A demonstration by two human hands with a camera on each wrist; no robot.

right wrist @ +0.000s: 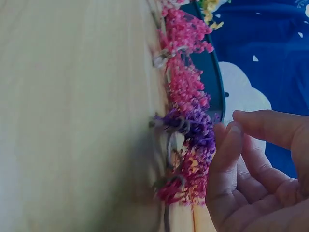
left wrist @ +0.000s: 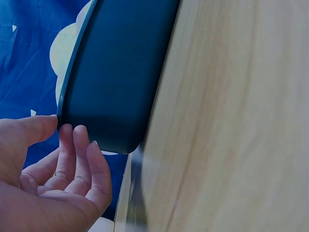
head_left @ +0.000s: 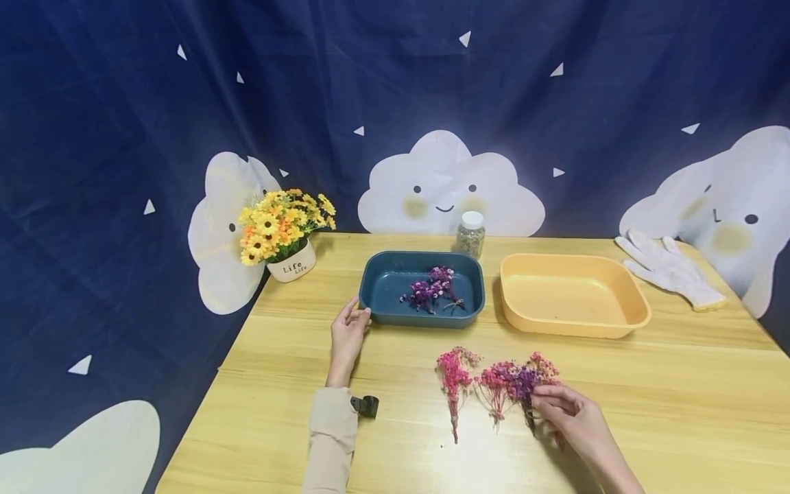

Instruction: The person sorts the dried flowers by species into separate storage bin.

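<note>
At the left end of a blue tray [head_left: 422, 320], my left hand [head_left: 349, 334] pinches the rim at the near corner. The left wrist view shows its thumb on the rim and its fingertips against the outer wall. Purple dried flowers [head_left: 422, 295] lie inside this tray. My right hand [head_left: 574, 415] is at a purple dried flower bunch [right wrist: 200, 128], thumb and index fingertips close together beside its blossoms. Nothing shows between those tips. Pink bunches [head_left: 494, 384] lie on both sides of the purple one, and another pink bunch [head_left: 454, 374] lies farther left.
Right of the blue tray stands a yellow tray [head_left: 570, 328]. A white-capped jar [head_left: 472, 237] is behind the blue one. White gloves [head_left: 669, 267] lie at the back right, and a pot of yellow flowers [head_left: 291, 266] stands at the back left of the wooden table [head_left: 271, 412].
</note>
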